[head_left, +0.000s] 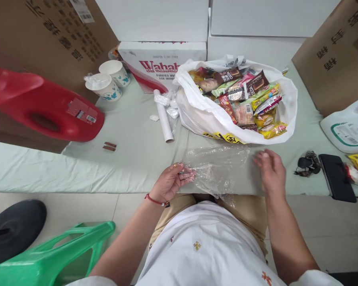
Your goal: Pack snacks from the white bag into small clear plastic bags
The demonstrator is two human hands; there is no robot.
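Observation:
A thin, crumpled clear plastic bag [211,169] spreads over the table's front edge. My left hand [172,180] is shut on its left side, pinching it between thumb and fingers. To the right of the plastic, my right hand [270,171] hovers with its fingers curled together and slightly blurred; whether anything is in them is hidden. Just behind both hands stands a white shopping bag [193,105] heaped with small wrapped snacks [241,95]. A white cardboard tube [164,119] lies left of that bag beside some crumpled clear plastic [171,101].
At left are a red jug [86,119], two paper cups [107,93] and two small brown strips [109,146]. A phone [337,176], a black tangled item [308,163] and a white jug [346,127] sit at right. Cartons [164,51] line the back; a green stool [62,254] stands below.

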